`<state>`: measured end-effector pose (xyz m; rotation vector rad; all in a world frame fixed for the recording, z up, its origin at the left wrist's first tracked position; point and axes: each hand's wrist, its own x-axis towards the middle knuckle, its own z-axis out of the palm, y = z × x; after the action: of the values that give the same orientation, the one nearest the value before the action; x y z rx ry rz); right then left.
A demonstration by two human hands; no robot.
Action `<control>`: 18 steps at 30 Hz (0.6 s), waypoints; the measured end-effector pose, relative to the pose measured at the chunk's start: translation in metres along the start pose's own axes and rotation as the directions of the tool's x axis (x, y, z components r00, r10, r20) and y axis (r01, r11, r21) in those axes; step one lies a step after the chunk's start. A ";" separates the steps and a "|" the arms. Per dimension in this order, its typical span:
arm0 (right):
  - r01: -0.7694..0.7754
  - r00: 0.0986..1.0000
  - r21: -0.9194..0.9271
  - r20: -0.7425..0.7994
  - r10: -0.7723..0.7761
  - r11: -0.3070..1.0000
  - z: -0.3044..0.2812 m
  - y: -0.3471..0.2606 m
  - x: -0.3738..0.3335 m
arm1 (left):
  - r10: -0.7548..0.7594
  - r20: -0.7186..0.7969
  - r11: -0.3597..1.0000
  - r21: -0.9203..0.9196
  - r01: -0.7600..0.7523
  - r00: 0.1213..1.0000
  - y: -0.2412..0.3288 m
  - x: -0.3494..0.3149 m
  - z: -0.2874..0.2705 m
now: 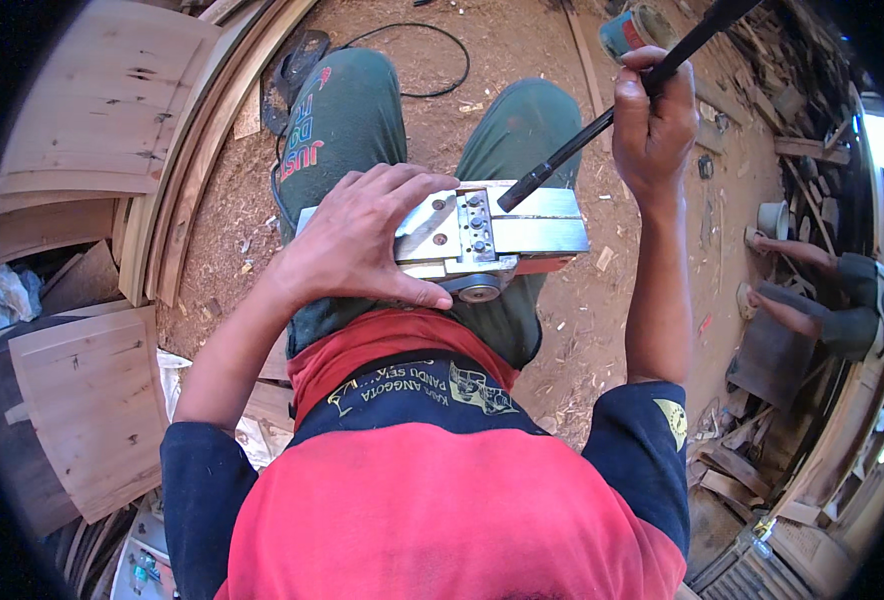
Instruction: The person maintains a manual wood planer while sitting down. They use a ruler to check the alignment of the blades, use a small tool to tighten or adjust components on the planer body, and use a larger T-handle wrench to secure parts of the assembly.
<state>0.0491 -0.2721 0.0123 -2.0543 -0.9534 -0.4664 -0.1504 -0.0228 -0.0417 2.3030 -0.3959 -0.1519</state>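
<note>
An electric hand planer (537, 234) lies across my thighs with its metal sole turned up. The cutter block with several bolts (477, 222) shows in the middle, and a round pulley (480, 290) faces me. My left hand (367, 235) grips the planer's left half, thumb on the near side and fingers over the sole. Raised at the right, my right hand (657, 130) is closed on a long black rod (582, 140). The rod slants down to the left, its thicker tip over the sole beside the cutter block. Whether the tip touches is unclear.
Wood shavings cover the ground (572, 350). A black cable (462, 60) curls beyond my knees. Wooden panels (92, 400) and planks stand at left. A teal tin (622, 35) lies at the far right. Another person's legs (797, 250) are at right near scrap wood.
</note>
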 end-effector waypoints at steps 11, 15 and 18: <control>-0.039 0.999 -0.032 -0.025 0.038 0.999 -0.002 0.004 -0.007 | 0.070 -0.014 0.998 -0.003 -0.070 0.997 -0.001 0.000 0.005; -0.078 0.997 -0.019 0.022 0.078 0.997 0.000 -0.006 -0.008 | 0.055 0.052 0.998 0.022 -0.056 0.997 0.000 0.000 0.002; -0.024 0.998 -0.038 0.062 0.026 0.999 -0.001 -0.008 -0.005 | 0.076 0.065 0.997 0.009 -0.077 0.995 -0.002 0.002 0.003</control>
<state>0.0400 -0.2727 0.0140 -2.1231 -0.9616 -0.4118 -0.1484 -0.0244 -0.0446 2.2951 -0.5186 -0.1866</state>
